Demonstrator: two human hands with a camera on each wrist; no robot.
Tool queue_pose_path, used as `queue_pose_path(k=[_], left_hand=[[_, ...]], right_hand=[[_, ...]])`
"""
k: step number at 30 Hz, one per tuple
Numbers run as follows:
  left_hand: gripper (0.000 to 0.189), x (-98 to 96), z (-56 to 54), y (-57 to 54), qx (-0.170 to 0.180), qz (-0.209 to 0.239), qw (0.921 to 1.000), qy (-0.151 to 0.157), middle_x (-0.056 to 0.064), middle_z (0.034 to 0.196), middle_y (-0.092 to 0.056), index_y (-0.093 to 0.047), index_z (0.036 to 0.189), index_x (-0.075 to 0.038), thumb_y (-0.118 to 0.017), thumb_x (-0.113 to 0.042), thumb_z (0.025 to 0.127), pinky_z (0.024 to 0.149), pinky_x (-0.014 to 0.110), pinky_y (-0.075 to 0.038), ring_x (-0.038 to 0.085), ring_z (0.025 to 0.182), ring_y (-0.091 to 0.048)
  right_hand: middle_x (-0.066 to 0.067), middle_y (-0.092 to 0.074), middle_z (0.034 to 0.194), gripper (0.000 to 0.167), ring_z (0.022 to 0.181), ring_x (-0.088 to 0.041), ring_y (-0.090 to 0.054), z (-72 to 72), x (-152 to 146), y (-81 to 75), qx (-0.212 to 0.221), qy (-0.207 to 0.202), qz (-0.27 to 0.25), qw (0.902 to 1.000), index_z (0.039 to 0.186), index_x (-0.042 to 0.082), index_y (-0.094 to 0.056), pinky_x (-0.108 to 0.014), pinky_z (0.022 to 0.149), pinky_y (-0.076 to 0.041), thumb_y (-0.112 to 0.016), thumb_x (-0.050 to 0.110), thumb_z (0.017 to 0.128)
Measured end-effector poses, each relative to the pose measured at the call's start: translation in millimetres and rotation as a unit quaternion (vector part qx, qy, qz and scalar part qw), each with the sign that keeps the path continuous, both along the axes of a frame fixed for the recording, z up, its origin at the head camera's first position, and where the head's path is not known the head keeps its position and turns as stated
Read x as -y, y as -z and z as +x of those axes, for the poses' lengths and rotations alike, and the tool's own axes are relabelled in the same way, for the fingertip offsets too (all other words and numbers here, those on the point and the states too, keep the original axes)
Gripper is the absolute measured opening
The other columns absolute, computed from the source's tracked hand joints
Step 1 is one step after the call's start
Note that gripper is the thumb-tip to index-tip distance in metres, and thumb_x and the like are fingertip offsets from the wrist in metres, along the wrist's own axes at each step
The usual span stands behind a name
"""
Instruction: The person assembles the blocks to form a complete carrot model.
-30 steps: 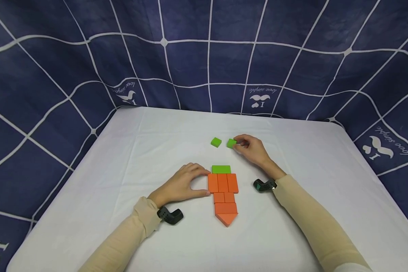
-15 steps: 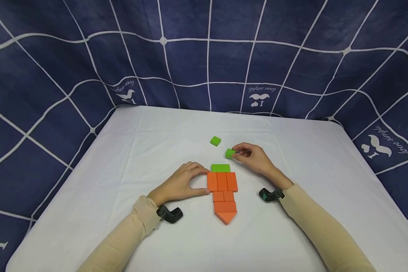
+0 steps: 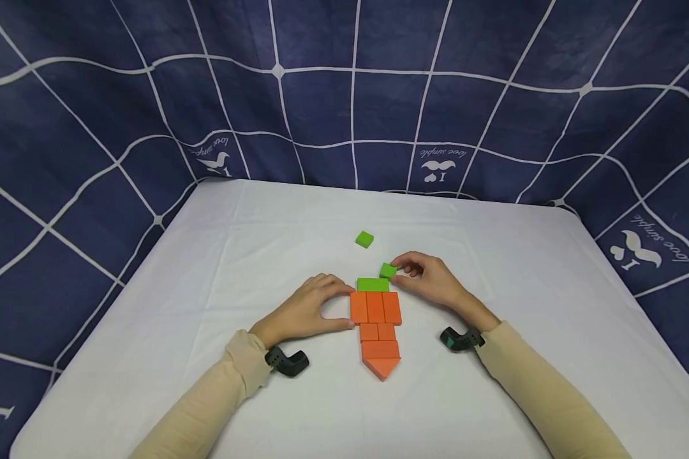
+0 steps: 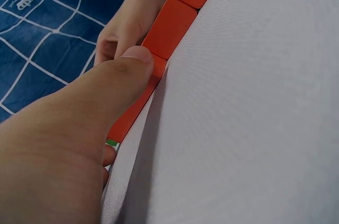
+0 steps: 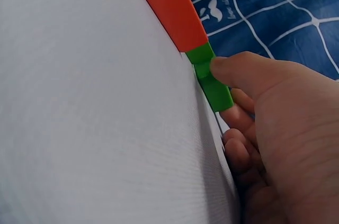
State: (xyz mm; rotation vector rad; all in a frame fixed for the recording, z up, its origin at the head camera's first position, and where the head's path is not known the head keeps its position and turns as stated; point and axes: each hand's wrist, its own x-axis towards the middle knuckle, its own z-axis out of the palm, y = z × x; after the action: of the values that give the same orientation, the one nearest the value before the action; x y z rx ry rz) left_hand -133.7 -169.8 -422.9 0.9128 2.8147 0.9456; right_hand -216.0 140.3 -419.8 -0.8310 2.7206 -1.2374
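Observation:
In the head view my right hand [image 3: 430,278] pinches a small green block [image 3: 388,271] between thumb and index finger. That block sits at the upper right corner of a green rectangular block [image 3: 373,284]. In the right wrist view the pinched block [image 5: 216,92] is close beside the green rectangle, with the thumb on its side. My left hand [image 3: 307,309] is spread in a C shape; its thumb and index tips rest at the two left corners of the leftmost orange block [image 3: 358,308]. Its thumb [image 4: 132,68] lies along the orange side in the left wrist view.
Below the three upright orange blocks come two small orange blocks [image 3: 377,332], an orange rectangle [image 3: 380,349] and an orange triangle [image 3: 382,368]. Another small green block [image 3: 364,240] lies farther back on the white tablecloth [image 3: 275,229]. A dark blue checked curtain [image 3: 321,102] surrounds the table.
My right hand has drawn the small green block toward me, from beside the other small green block to the green rectangle. My left hand has stayed at the orange blocks.

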Motion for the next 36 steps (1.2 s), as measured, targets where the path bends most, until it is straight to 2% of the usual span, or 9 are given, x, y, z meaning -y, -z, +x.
queue_pose_path(k=[13,20,25,30,33,36], left_hand=[[0.064,-1.0,-0.4,-0.2,-0.005,0.001,1.0000,-0.001,-0.005,0.130,-0.062,-0.065,0.137,-0.019,-0.078,-0.057,0.086,0.113,0.046,-0.040,0.017,0.126,-0.052],[0.064,-1.1,0.0,0.3,0.003,0.003,1.0000,-0.006,-0.006,0.132,-0.061,-0.065,0.137,-0.020,-0.079,-0.056,0.085,0.114,0.045,-0.040,0.017,0.127,-0.051],[0.069,-1.8,-1.2,1.4,0.012,0.007,0.9999,-0.004,-0.007,0.133,-0.060,-0.063,0.140,-0.021,-0.076,-0.062,0.085,0.115,0.045,-0.040,0.015,0.128,-0.050],[0.063,1.6,-7.8,0.0,0.037,0.055,0.9977,-0.016,-0.008,0.126,-0.060,-0.061,0.142,-0.019,-0.074,-0.054,0.091,0.108,0.040,-0.047,0.011,0.119,-0.055],[0.054,4.3,-15.1,-2.1,0.036,0.089,0.9950,-0.030,-0.006,0.120,-0.062,-0.062,0.139,-0.015,-0.076,-0.043,0.094,0.103,0.037,-0.050,0.009,0.110,-0.058],[0.051,6.2,-21.0,-3.2,0.033,0.096,0.9941,-0.037,-0.005,0.116,-0.064,-0.064,0.137,-0.014,-0.076,-0.038,0.094,0.101,0.035,-0.050,0.009,0.106,-0.059]], right_hand=[[-0.002,-0.071,0.107,0.032,0.091,-0.018,-0.060,0.4,-2,2.0,-0.026,-0.023,0.000,0.9994,0.118,0.013,-0.074,-0.027,0.081,-0.051,-0.083,0.019,0.088],[-0.001,-0.071,0.106,0.033,0.090,-0.017,-0.060,-0.2,-3,3.4,-0.023,-0.021,0.001,0.9995,0.119,0.014,-0.074,-0.028,0.081,-0.051,-0.084,0.021,0.088],[-0.001,-0.070,0.104,0.032,0.090,-0.017,-0.059,0.2,-5,4.8,-0.028,-0.024,-0.002,0.9993,0.118,0.014,-0.074,-0.028,0.080,-0.050,-0.084,0.023,0.088],[-0.001,-0.070,0.104,0.032,0.090,-0.017,-0.059,0.2,-6,5.4,-0.032,-0.028,-0.006,0.9991,0.118,0.014,-0.075,-0.027,0.080,-0.050,-0.083,0.022,0.089],[-0.001,-0.070,0.106,0.032,0.091,-0.016,-0.059,-0.6,-6,5.6,-0.034,-0.032,-0.008,0.9989,0.118,0.014,-0.075,-0.027,0.081,-0.050,-0.083,0.021,0.088],[0.000,-0.070,0.106,0.031,0.091,-0.015,-0.059,-1.8,-6,6.7,-0.037,-0.032,-0.005,0.9988,0.118,0.015,-0.075,-0.026,0.081,-0.051,-0.083,0.022,0.088]])
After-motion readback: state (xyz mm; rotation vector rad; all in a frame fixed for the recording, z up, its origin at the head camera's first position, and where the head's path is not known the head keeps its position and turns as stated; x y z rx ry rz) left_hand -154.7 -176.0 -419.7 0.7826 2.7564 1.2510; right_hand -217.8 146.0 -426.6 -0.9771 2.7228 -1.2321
